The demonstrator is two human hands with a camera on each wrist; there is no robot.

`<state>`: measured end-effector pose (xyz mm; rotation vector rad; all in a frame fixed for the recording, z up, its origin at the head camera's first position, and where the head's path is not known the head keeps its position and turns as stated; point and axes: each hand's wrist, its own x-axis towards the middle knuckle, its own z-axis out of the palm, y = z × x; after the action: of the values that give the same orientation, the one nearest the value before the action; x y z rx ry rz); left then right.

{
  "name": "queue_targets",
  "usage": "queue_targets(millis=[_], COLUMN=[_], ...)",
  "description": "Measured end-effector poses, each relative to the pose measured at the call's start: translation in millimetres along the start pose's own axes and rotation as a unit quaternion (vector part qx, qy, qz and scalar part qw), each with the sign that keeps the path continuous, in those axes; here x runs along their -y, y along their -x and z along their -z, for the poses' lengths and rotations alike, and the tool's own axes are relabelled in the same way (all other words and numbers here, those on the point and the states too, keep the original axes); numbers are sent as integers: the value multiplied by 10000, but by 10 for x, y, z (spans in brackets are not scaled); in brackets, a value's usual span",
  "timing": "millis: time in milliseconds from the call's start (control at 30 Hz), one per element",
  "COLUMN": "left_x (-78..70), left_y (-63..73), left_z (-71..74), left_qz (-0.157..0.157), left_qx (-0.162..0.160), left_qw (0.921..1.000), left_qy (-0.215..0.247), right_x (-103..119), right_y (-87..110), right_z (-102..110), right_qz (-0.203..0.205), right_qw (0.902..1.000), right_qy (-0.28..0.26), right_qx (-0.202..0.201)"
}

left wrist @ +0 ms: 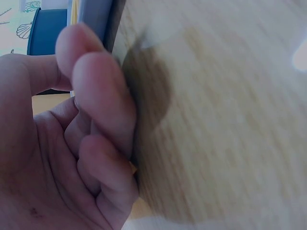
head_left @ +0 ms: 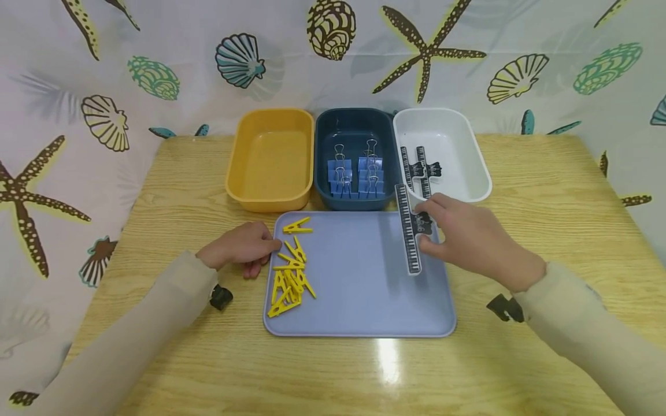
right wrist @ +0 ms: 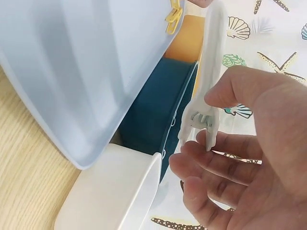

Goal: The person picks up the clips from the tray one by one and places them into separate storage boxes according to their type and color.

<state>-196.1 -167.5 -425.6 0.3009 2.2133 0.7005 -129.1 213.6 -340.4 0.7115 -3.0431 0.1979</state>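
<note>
My right hand [head_left: 468,234] pinches a piano-key page clip [head_left: 408,231] by its black handle, above the right end of the lilac tray [head_left: 359,277]. In the right wrist view the clip's pale underside [right wrist: 211,72] and its metal spring show, with the thumb against one side. My left hand [head_left: 241,245] rests at the tray's left rim, its fingers loosely curled and nothing seen in them. Close beside that hand, several yellow clothespins [head_left: 291,277] lie heaped on the tray. Two similar piano-key clips [head_left: 421,167] lie in the white bin [head_left: 460,150].
Behind the tray stand a yellow bin [head_left: 270,156], a dark blue bin [head_left: 354,127] with several blue binder clips [head_left: 356,173] in it, and the white bin, side by side. A patterned cloth [head_left: 291,58] hangs behind the wooden table [head_left: 198,358].
</note>
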Motion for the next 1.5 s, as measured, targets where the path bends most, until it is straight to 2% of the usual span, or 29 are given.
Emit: queue_targets(millis=[133,500,900,1167,1500], left_x=[3,5,0,29,9], left_y=[-3,-7,-5,-33,-6], left_z=[5,15,10,11,-16], left_qz=[-40,-54,13,-19,-19], left_qx=[-7,-25,-31,-49,-81], left_qw=[10000,10000,10000,10000,10000], left_qy=[-23,12,32,-34,-23], right_x=[-33,-105,-229,-274,-335], right_y=[-5,-13,-23,-31,-38], right_z=[32,101,85,98,124], right_qz=[-11,-420,-379,-432,-456], right_qw=[10000,9991,9989,9987,9983], right_qy=[44,80,93,109,123], right_qx=[-71,35,-275,-267,-341])
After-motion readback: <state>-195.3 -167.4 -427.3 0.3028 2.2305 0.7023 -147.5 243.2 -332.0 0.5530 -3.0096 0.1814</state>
